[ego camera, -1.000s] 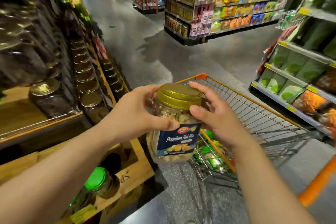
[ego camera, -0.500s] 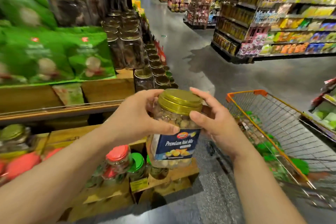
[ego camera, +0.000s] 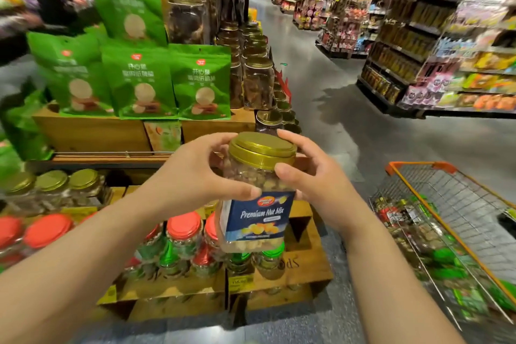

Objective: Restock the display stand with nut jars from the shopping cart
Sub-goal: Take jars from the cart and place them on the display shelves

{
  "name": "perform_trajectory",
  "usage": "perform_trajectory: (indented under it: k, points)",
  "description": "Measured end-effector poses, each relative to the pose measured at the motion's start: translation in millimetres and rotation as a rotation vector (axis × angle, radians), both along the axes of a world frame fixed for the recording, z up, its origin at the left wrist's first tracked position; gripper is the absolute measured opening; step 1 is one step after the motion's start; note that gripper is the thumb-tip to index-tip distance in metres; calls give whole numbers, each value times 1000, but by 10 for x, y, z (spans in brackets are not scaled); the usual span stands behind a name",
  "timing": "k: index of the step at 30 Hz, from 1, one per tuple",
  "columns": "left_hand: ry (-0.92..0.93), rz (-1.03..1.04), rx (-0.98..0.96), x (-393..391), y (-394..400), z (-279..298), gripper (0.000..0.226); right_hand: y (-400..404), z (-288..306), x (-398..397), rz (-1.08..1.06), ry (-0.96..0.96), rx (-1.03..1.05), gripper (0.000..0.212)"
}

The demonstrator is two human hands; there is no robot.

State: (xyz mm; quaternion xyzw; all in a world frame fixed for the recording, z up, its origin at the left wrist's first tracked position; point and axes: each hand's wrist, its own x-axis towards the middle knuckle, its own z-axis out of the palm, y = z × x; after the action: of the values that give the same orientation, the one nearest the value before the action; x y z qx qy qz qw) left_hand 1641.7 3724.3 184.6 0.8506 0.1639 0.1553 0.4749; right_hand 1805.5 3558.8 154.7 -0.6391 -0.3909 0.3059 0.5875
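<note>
A clear nut jar (ego camera: 258, 218) with a gold lid and a blue "Premium Nut Mix" label hangs upright in front of me, above the wooden display stand (ego camera: 304, 265). My left hand (ego camera: 195, 176) grips its left shoulder, thumb across the front. My right hand (ego camera: 315, 176) grips the right side just under the lid. The shopping cart (ego camera: 452, 204) with an orange rim stands at the right, holding several green-lidded jars and packets.
The stand's lower crates hold red-lidded jars (ego camera: 183, 232) and green-lidded jars (ego camera: 268, 257); gold-lidded jars (ego camera: 50, 190) sit on the left ledge. Green snack bags (ego camera: 139, 78) and tall gold-lidded jars (ego camera: 258, 81) fill the upper tiers. An aisle with shelves (ego camera: 418, 50) runs ahead.
My view has swung left from the cart toward the stand. The jar stays gripped in both hands and now sits over the stand's front crates; the cart has slid to the right edge.
</note>
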Motion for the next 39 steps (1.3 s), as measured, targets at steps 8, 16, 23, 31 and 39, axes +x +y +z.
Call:
perform_trajectory:
  k: [8, 16, 23, 31, 39]
  points:
    - [-2, 118, 100, -86, 460, 25, 71, 603, 92, 120, 139, -33, 23, 66]
    - [35, 275, 173, -174, 989, 109, 85, 1336, 265, 247, 289, -41, 26, 77]
    - [55, 368, 182, -412, 1441, 17, 108, 2009, 198, 118, 317, -115, -26, 134]
    - [100, 347, 216, -897, 2264, -111, 109, 2814, 73, -359, 391, -178, -15, 75]
    - [142, 216, 222, -1332, 3564, -395, 115, 3817, -252, -978, 254, -123, -72, 86]
